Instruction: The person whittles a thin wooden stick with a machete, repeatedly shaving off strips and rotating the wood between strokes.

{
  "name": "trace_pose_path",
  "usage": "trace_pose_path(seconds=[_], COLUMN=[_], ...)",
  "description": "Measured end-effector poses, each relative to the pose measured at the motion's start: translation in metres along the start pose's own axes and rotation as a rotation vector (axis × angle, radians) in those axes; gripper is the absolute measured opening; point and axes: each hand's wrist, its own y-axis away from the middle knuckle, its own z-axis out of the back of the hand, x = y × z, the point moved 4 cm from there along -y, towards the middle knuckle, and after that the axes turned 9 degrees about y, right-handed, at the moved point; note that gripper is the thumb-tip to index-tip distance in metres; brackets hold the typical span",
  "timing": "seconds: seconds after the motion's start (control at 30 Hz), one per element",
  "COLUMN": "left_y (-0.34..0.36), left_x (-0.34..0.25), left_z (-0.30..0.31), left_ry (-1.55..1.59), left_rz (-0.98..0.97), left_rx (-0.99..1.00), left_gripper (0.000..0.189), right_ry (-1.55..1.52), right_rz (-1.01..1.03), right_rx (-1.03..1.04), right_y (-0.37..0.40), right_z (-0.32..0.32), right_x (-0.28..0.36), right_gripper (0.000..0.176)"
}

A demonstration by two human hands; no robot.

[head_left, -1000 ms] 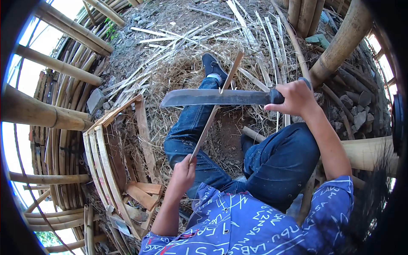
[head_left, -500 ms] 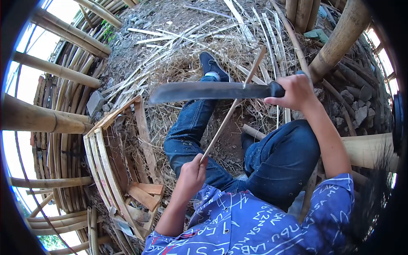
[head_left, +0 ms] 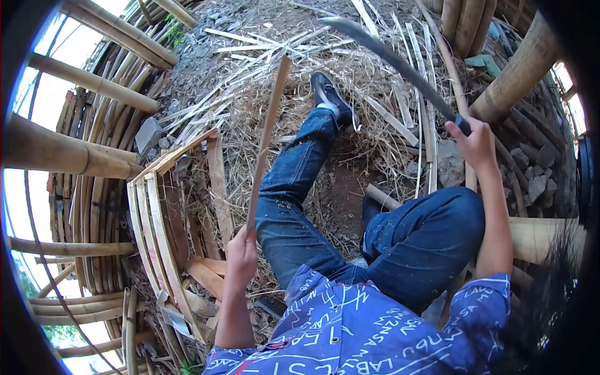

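Note:
My left hand is closed around the lower end of a thin bamboo strip, which points up and slightly right above my left leg. My right hand grips the dark handle of a machete. Its long blade slants up and to the left, apart from the strip. Curly shavings cover the ground around my outstretched foot.
A wooden crate lies to my left with wood pieces near it. Several split bamboo strips are scattered ahead. Thick bamboo poles stand at the right, and bamboo poles line the left. Broken stones lie on the right.
The machete has swung up and right, away from the strip it was crossing. My left hand has moved left and tilted the strip more upright.

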Motion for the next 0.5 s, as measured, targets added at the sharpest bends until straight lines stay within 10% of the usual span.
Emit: trace_pose_path(seconds=[0.5], left_y=[-0.04], left_x=[-0.062], left_z=[-0.089], left_ry=[0.264], left_rz=[-0.2], left_rx=[0.374], left_gripper=[0.027], right_ry=[-0.045], right_rz=[0.558], right_rx=[0.08], right_y=[0.017], right_z=[0.011], right_x=[0.104], right_gripper=[0.062])
